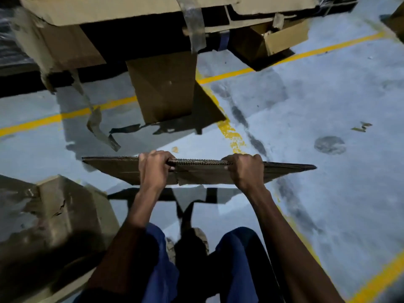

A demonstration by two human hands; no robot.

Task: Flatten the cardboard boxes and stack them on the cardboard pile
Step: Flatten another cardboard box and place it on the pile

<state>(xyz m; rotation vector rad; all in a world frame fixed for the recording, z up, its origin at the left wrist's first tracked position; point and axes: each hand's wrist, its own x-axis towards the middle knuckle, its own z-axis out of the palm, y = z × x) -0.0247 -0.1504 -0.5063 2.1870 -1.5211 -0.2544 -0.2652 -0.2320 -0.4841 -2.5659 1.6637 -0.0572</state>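
- Left hand (pixel 154 169) and right hand (pixel 244 170) each curl tight over the top edge of the flattened box (pixel 196 172).
- The box hangs edge-on at frame centre, above the floor (pixel 306 106); the pile (pixel 109 9) sits upper left.

1. I am losing the fingertips of my left hand (pixel 154 168) and right hand (pixel 246 169) behind the flattened cardboard (pixel 196 171).
2. The frame's top edge is cutting off the cardboard pile (pixel 109 9).
3. A box (pixel 54 215) at lower left is blurring.
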